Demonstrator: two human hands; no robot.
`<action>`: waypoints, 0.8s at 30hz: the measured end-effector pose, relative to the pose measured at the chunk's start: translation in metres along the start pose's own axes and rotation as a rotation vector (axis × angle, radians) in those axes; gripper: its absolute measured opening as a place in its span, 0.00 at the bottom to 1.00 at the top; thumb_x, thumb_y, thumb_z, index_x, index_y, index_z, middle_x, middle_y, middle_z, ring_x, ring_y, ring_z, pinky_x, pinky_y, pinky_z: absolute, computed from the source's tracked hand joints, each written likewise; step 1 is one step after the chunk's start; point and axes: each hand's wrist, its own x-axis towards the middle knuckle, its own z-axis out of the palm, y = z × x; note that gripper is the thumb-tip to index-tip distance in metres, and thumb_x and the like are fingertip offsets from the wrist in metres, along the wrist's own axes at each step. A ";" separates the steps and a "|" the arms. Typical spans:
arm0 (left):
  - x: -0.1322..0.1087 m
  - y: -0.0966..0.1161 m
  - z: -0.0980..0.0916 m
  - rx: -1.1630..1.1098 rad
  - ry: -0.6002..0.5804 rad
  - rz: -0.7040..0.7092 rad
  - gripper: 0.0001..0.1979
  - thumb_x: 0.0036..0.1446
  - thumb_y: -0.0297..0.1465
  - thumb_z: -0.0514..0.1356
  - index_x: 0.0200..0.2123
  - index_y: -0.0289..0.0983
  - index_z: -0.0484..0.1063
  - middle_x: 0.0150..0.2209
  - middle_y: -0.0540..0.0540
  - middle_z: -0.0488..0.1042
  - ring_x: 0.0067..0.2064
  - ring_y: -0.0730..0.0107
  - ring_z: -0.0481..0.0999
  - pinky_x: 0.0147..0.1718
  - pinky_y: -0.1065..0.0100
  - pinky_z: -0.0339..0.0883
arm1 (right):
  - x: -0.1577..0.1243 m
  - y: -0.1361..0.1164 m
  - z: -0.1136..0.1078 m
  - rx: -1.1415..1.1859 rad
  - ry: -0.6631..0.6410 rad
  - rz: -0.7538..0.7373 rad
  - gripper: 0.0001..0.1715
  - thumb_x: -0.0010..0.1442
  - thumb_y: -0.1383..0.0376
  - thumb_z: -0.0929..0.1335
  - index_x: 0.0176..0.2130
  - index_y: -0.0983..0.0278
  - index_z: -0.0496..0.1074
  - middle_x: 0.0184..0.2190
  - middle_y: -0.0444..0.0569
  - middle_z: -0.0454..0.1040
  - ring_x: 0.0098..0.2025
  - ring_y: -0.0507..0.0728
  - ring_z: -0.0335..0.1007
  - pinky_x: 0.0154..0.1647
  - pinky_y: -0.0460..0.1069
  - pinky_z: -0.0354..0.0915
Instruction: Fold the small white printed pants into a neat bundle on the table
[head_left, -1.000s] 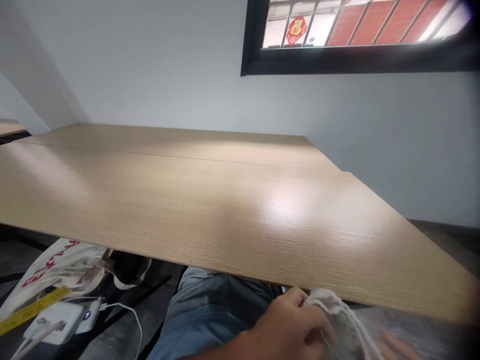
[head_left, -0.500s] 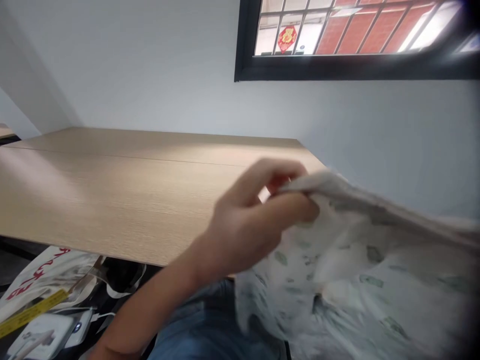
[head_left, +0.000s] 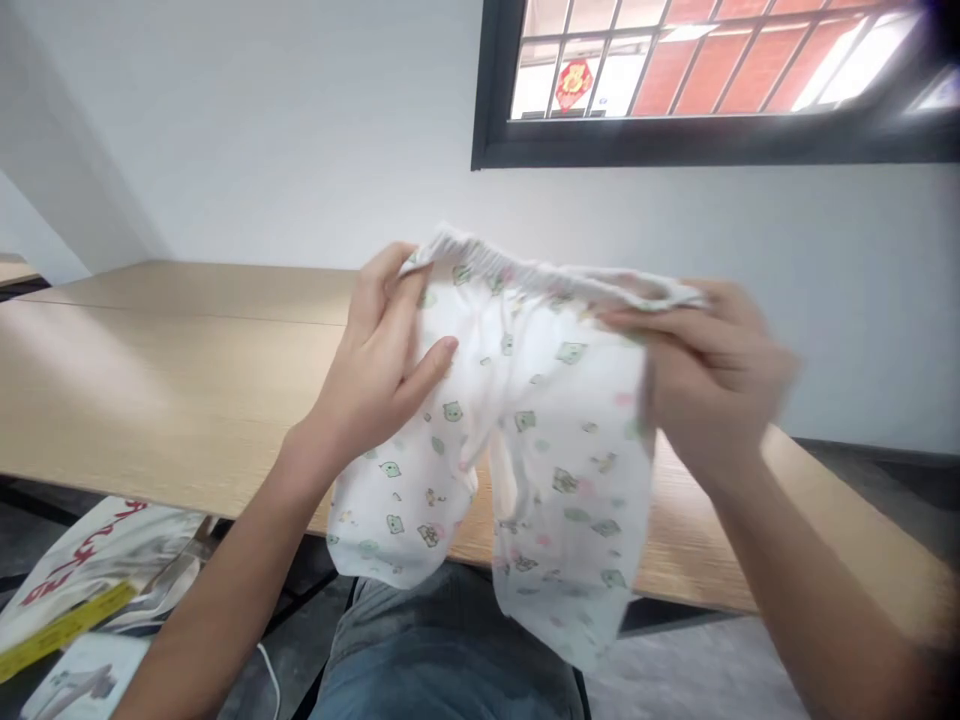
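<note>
Small white pants (head_left: pixel 525 400) with green and pink prints hang upright above the table's front edge, legs downward, the gathered elastic waistband at the top. At the left end of the waistband, my left hand (head_left: pixel 382 360) grips the cloth with its fingers, its thumb resting over the front. My right hand (head_left: pixel 705 370), slightly blurred, is closed on the waistband's right end. Between the two hands the waistband is stretched out, sloping a little down to the right.
A light wooden table (head_left: pixel 187 390) runs along a grey wall below a dark-framed window (head_left: pixel 675 145). Under its left front are a white bag with red letters (head_left: pixel 82 560), a yellow strip (head_left: pixel 67 630) and a white box (head_left: pixel 86 680). My legs are below the pants.
My right hand has come into view, holding the waistband. The pants have moved left from the right side and now hang spread out. My left hand has shifted left.
</note>
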 end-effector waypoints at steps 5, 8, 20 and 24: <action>0.003 -0.043 0.048 0.113 -0.435 -0.225 0.25 0.58 0.38 0.45 0.58 0.40 0.45 0.59 0.45 0.40 0.57 0.58 0.50 0.58 0.51 0.54 | -0.001 0.063 0.059 0.054 -0.472 0.165 0.24 0.57 0.73 0.57 0.49 0.63 0.68 0.44 0.49 0.65 0.36 0.51 0.64 0.33 0.47 0.64; 0.001 -0.066 0.083 0.143 -0.560 -0.237 0.23 0.58 0.36 0.43 0.57 0.40 0.48 0.60 0.45 0.41 0.56 0.57 0.51 0.57 0.47 0.55 | -0.010 0.105 0.088 -0.052 -0.735 0.234 0.30 0.54 0.75 0.55 0.55 0.64 0.62 0.49 0.51 0.61 0.43 0.53 0.62 0.39 0.47 0.64; -0.017 -0.109 0.156 0.156 -0.692 -0.348 0.29 0.57 0.43 0.52 0.57 0.37 0.48 0.57 0.40 0.46 0.58 0.56 0.50 0.60 0.47 0.51 | -0.040 0.155 0.123 -0.389 -0.888 0.242 0.31 0.55 0.73 0.54 0.57 0.60 0.61 0.55 0.48 0.60 0.54 0.67 0.49 0.50 0.67 0.47; -0.021 -0.102 0.142 0.131 -0.685 -0.336 0.28 0.58 0.42 0.47 0.59 0.39 0.43 0.61 0.42 0.34 0.62 0.54 0.37 0.62 0.43 0.40 | -0.036 0.143 0.120 -0.338 -0.867 0.209 0.29 0.55 0.73 0.54 0.54 0.63 0.64 0.55 0.48 0.61 0.54 0.67 0.50 0.50 0.67 0.48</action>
